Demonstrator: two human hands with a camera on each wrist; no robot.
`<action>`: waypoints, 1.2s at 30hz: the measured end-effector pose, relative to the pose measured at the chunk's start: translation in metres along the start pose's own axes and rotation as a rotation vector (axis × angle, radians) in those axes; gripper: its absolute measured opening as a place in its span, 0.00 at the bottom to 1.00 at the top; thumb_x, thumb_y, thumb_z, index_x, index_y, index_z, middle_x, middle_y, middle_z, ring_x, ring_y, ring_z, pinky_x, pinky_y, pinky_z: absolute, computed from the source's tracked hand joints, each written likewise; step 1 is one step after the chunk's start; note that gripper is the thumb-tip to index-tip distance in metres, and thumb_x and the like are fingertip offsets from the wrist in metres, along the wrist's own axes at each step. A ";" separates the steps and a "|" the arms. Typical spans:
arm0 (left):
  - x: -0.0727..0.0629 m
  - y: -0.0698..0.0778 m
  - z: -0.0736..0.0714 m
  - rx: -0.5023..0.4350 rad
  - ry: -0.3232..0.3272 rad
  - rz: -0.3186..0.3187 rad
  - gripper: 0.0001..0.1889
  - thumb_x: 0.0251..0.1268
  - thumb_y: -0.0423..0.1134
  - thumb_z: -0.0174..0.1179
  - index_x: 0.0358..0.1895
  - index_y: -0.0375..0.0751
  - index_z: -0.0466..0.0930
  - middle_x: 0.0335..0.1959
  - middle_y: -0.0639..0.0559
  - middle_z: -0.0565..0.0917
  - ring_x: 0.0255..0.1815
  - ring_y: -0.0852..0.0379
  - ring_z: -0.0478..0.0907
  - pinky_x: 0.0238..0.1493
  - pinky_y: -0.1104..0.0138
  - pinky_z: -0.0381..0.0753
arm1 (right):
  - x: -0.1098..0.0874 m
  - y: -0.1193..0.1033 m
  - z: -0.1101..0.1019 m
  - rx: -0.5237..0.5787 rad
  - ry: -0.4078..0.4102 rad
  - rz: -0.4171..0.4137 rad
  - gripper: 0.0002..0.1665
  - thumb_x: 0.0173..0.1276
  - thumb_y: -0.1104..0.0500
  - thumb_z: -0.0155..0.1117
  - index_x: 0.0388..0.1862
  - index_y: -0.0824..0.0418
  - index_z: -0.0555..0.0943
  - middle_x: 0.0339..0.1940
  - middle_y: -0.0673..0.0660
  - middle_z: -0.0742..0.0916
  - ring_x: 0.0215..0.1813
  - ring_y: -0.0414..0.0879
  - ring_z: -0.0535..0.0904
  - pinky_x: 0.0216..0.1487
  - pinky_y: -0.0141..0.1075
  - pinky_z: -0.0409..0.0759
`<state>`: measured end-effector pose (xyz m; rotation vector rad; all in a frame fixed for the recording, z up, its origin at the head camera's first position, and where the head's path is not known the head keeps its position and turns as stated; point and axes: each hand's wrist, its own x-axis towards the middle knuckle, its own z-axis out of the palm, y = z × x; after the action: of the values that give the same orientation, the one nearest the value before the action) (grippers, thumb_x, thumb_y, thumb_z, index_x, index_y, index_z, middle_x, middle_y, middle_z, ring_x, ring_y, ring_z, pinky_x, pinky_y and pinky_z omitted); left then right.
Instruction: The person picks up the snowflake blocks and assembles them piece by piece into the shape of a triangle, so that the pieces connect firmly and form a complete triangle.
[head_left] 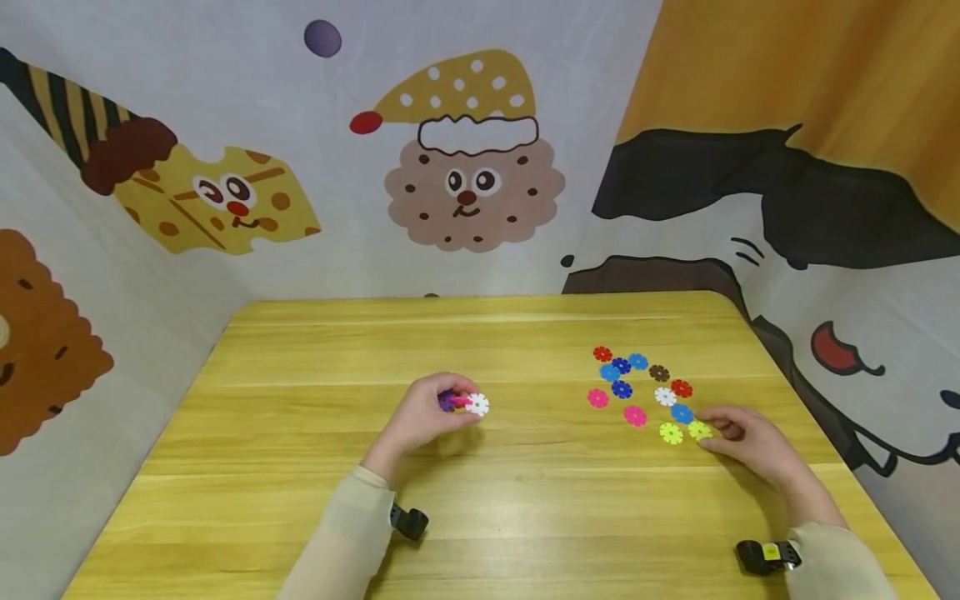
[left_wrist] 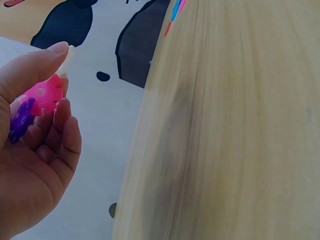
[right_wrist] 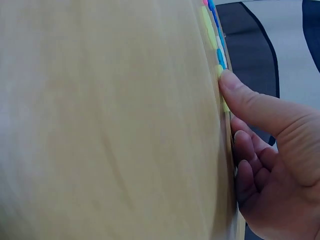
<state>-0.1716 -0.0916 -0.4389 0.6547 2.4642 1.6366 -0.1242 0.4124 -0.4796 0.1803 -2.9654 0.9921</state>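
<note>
Sleeved forearms with wrist-worn cameras come in from six o'clock in the head view, and both hands work over a yellow wooden table (head_left: 300, 467).

Left hand (head_left: 423, 417) sits near the table's centre, fingers curled round a small cluster of joined snowflake discs (head_left: 465, 403): a white disc at the three o'clock end, a pink one in the middle and a purple one at the nine o'clock end, partly hidden by the fingers. The left wrist view shows the same cluster pinched between thumb and fingers (left_wrist: 55, 112), pink disc (left_wrist: 44, 95) face on, purple disc (left_wrist: 20, 120) below it and the white disc edge-on under the thumb tip. The cluster's long axis runs roughly nine to three o'clock, its white end pointing toward the loose pieces.

Right hand (head_left: 750, 442) rests on the table at about four o'clock from the left hand, well apart from it. Its thumb and forefinger close on a yellow-green disc (head_left: 700, 430) lying flat at the hand's ten o'clock; the right wrist view shows the thumb tip (right_wrist: 235, 90) pressing on that disc's edge, the other fingers loosely curled beneath. A second yellow-green disc (head_left: 671, 433) lies just beside it at nine o'clock.

Loose discs (head_left: 637, 383) in red, blue, brown, white and pink spread flat from the right hand toward eleven o'clock, nearer the right hand than the left. No container shows anywhere on the table. Cartoon-printed cloth walls (head_left: 472, 167) surround it.
</note>
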 end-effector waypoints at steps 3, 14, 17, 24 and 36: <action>0.000 -0.001 0.001 -0.008 0.006 -0.007 0.16 0.53 0.34 0.75 0.46 0.42 0.85 0.43 0.52 0.83 0.43 0.56 0.81 0.46 0.66 0.83 | 0.000 0.001 0.001 0.000 0.007 -0.006 0.19 0.62 0.60 0.74 0.50 0.67 0.82 0.42 0.58 0.80 0.38 0.41 0.69 0.36 0.30 0.70; 0.001 -0.003 0.006 -0.025 0.017 -0.009 0.16 0.53 0.34 0.75 0.46 0.43 0.85 0.43 0.53 0.84 0.43 0.56 0.81 0.46 0.66 0.83 | -0.002 -0.011 0.003 0.002 0.073 0.076 0.13 0.69 0.65 0.66 0.47 0.66 0.73 0.38 0.58 0.81 0.35 0.37 0.72 0.32 0.30 0.71; 0.001 -0.004 0.008 -0.036 0.018 -0.008 0.16 0.53 0.35 0.75 0.46 0.42 0.85 0.43 0.52 0.84 0.42 0.56 0.81 0.45 0.65 0.83 | -0.001 -0.025 0.008 -0.009 0.106 0.036 0.11 0.68 0.68 0.65 0.46 0.65 0.75 0.37 0.58 0.83 0.35 0.37 0.75 0.33 0.30 0.74; 0.002 0.000 0.017 -0.069 0.023 -0.005 0.16 0.52 0.33 0.76 0.45 0.39 0.85 0.42 0.50 0.85 0.42 0.55 0.81 0.46 0.65 0.83 | 0.015 -0.074 0.026 0.069 0.113 -0.109 0.12 0.65 0.73 0.66 0.46 0.63 0.78 0.35 0.55 0.83 0.36 0.40 0.77 0.34 0.30 0.78; 0.006 0.000 0.031 -0.100 0.029 0.016 0.16 0.49 0.32 0.77 0.43 0.39 0.85 0.40 0.51 0.85 0.41 0.56 0.81 0.46 0.67 0.83 | 0.047 -0.166 0.086 0.302 0.005 -0.221 0.08 0.60 0.68 0.73 0.36 0.60 0.82 0.30 0.49 0.83 0.33 0.41 0.79 0.35 0.32 0.82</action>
<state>-0.1666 -0.0626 -0.4508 0.6426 2.3843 1.7744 -0.1499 0.2240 -0.4468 0.4939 -2.6967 1.3939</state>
